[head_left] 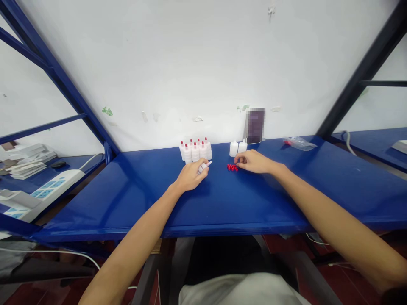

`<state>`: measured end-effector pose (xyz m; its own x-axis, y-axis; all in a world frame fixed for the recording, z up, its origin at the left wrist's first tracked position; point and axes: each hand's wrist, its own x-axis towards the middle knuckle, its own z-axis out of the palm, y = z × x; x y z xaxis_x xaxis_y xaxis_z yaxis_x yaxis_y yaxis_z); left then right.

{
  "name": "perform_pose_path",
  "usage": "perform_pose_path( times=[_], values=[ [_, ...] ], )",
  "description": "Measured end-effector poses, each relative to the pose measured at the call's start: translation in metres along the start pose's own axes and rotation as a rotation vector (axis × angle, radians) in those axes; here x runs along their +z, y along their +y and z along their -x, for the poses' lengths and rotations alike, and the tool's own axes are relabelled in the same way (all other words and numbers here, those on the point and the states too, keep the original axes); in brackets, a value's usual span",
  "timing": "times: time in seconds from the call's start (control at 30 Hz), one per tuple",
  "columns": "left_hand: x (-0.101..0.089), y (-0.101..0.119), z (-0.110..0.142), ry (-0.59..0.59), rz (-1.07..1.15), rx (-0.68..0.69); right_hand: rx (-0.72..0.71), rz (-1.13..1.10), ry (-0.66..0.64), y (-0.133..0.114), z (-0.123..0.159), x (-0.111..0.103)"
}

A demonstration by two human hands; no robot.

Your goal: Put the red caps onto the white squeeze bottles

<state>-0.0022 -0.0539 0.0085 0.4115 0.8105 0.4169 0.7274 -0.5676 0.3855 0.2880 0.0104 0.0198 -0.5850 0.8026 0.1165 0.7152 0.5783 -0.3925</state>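
My left hand (191, 174) is closed around a small white squeeze bottle (202, 168), tilted with its bare nozzle pointing right and up. My right hand (254, 162) is over the right edge of a small pile of red caps (232, 167). Its thumb and fingers are curled together, and whatever is between the fingertips is too small to make out. Behind my left hand stands a cluster of white bottles (195, 151) with red tips. Two white bottles without red caps (234, 149) stand upright just behind my right hand.
A dark, blurred-out flat device (255, 126) leans on the wall at the back. A clear plastic bag (299, 143) with something red lies on the blue table (133, 199) at back right. Blue posts (63, 80) frame the left side; a power strip (52, 192) lies beyond.
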Motion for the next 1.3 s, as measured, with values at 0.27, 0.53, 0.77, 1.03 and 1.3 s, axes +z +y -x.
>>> perform_pose_path(
  times=[0.27, 0.53, 0.77, 1.03, 1.3],
  values=[
    [-0.001, 0.001, 0.001, -0.004, 0.007, -0.003, 0.017, 0.066, 0.04, -0.002, -0.007, 0.014],
    [0.0, 0.002, 0.0, -0.005, -0.007, -0.003, 0.016, 0.08, 0.083, 0.001, -0.014, 0.024],
    [0.001, 0.001, 0.0, -0.018, -0.011, -0.002, 0.01, 0.071, 0.073, 0.0, -0.014, 0.025],
    [0.0, 0.007, 0.001, -0.039, 0.034, 0.017, -0.026, -0.025, 0.221, -0.021, -0.007, 0.017],
    [0.003, 0.014, 0.001, -0.066, 0.065, 0.066, -0.223, -0.288, 0.145, -0.074, 0.002, 0.027]
  ],
)
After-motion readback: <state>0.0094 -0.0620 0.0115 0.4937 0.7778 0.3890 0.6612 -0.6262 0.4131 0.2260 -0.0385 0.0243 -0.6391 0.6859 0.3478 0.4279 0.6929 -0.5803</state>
